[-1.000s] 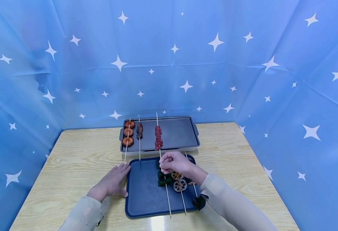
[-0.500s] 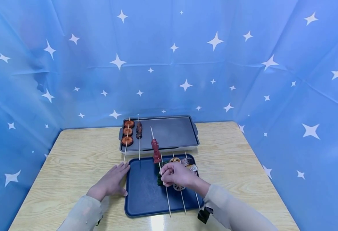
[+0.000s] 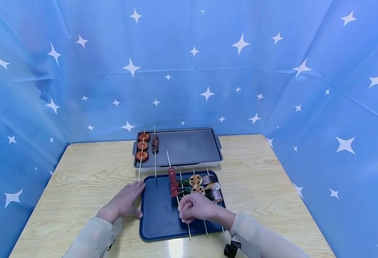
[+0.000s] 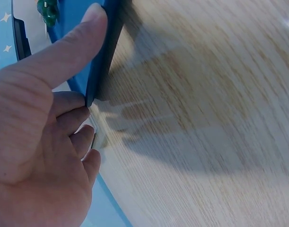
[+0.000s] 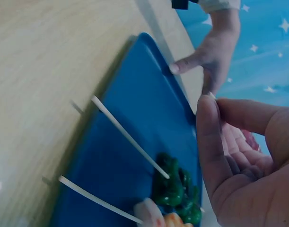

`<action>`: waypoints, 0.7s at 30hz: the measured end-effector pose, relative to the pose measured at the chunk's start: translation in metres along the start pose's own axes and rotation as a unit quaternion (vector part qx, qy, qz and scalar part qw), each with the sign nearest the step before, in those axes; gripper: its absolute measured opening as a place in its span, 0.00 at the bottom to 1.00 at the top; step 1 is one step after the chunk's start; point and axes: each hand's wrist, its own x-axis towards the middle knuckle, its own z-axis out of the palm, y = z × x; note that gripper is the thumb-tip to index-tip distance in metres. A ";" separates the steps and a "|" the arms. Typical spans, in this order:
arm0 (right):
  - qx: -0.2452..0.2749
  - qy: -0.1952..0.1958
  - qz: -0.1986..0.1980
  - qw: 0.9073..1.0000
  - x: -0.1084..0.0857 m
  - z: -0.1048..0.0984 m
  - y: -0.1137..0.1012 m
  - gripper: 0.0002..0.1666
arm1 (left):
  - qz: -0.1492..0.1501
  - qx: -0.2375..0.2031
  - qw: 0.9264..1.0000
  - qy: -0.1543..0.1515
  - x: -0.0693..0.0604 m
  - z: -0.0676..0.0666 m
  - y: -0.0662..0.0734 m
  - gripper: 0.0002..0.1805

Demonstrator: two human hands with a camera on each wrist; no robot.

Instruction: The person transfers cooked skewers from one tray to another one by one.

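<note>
My right hand [image 3: 197, 208] pinches the bare stick of a red meat skewer [image 3: 173, 182] between thumb and fingertips. Its pieces hang over the blue tray [image 3: 159, 222], with the tip pointing up and away toward the grill pan [image 3: 192, 145]. To the right on the tray lie a green pepper skewer [image 3: 183, 191], a lotus root skewer [image 3: 195, 180] and a fish-like skewer [image 3: 216, 195]; my right hand partly covers them. My left hand [image 3: 122, 202] rests at the tray's left edge. In the left wrist view its thumb [image 4: 71, 52] lies along the rim, fingers loosely bent beside it.
On the pan's left side lie a skewer of round orange-brown slices [image 3: 142, 146] and a dark brown meat skewer [image 3: 155, 144], their sticks jutting over the front rim. The wood-grain table [image 3: 259, 179] is backed by a blue star-patterned cloth [image 3: 189, 64].
My right hand has drawn the red meat skewer back from over the grill pan to above the blue tray, lower in view and tilting left. The left hand has stayed at the tray edge.
</note>
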 end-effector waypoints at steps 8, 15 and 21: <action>0.010 -0.036 0.019 0.999 -0.007 0.007 0.010 0.05 | 0.000 -0.001 1.000 -0.001 0.001 0.000 0.000 0.57; 0.007 -0.056 0.021 0.998 -0.010 0.009 0.019 0.04 | 0.001 -0.001 1.000 0.001 0.001 0.000 0.000 0.57; 0.003 -0.049 0.027 0.998 -0.010 0.015 0.028 0.06 | -0.002 -0.002 1.000 -0.001 0.000 -0.001 0.000 0.57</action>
